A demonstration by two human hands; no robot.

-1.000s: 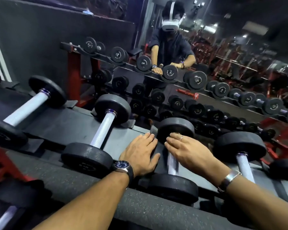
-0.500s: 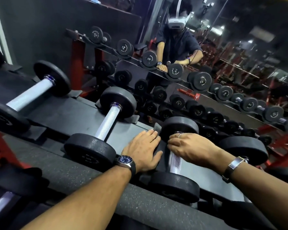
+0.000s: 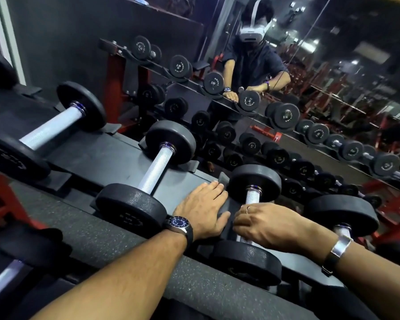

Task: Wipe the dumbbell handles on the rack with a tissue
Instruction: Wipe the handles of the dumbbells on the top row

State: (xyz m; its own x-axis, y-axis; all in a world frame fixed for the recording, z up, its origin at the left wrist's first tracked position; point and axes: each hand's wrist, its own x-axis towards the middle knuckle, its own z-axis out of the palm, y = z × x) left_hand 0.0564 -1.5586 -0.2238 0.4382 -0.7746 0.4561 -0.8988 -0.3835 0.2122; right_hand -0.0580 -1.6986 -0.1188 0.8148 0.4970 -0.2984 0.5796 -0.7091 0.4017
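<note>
Black dumbbells with silver knurled handles lie side by side on the dark rack shelf. My right hand curls over the handle of the third dumbbell, near its front plate. Only the far part of that handle shows. No tissue is visible; my fingers hide whatever lies under them. My left hand rests flat on the shelf just left of this dumbbell, fingers straight and pointing away from me.
A second dumbbell lies left of my left hand and another further left. A bigger one sits to the right. A mirror behind the rack reflects the weights and a person. A speckled rail runs along the front.
My right hand has slid along the handle from the far plate toward the front plate and curled round it. My left hand has stayed flat on the shelf.
</note>
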